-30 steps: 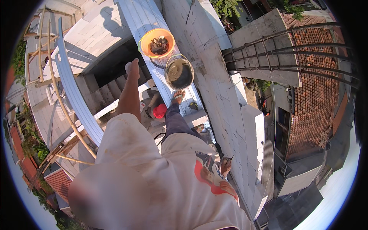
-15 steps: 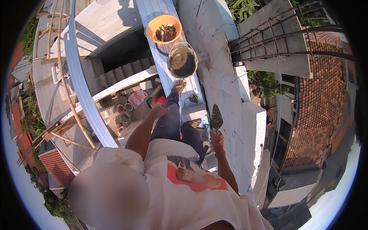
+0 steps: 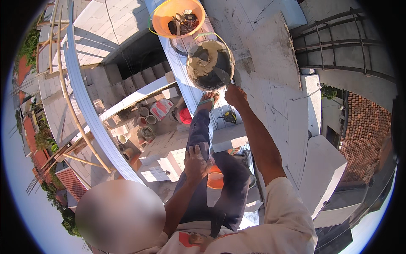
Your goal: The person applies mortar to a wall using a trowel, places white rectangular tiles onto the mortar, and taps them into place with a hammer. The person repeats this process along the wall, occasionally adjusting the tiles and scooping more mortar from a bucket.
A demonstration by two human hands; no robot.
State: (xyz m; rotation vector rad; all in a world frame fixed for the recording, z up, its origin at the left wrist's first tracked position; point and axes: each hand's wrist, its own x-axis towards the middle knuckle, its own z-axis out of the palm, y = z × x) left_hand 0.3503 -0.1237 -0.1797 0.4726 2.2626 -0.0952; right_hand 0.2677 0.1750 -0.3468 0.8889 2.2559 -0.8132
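My right hand (image 3: 236, 96) grips the handle of a pointed trowel (image 3: 223, 76), its blade reaching down into a bucket (image 3: 232, 67) of wet mortar (image 3: 202, 62). Inside the bucket, the mortar is pale and heaped on the far left and darker on the near side. My left hand (image 3: 196, 163) lies on my bent knee, fingers spread over the dark trousers, holding nothing. Just beyond the mortar bucket stands an orange bucket (image 3: 158, 21) with dark tools or scraps inside; their kind is hard to make out.
My foot (image 3: 210, 100) is on a pale ribbed plank (image 3: 181, 80) beside the buckets. A yellow-and-black tape measure (image 3: 229, 117) and a white block (image 3: 228, 137) are close by. A block wall (image 3: 270, 106) runs along the right. Far below left are several pots (image 3: 146, 132) and a person in red (image 3: 185, 116).
I have leaned forward and bent down. My right hand has carried the trowel from beside the wall into the mortar bucket. My left hand has come to rest on my knee.
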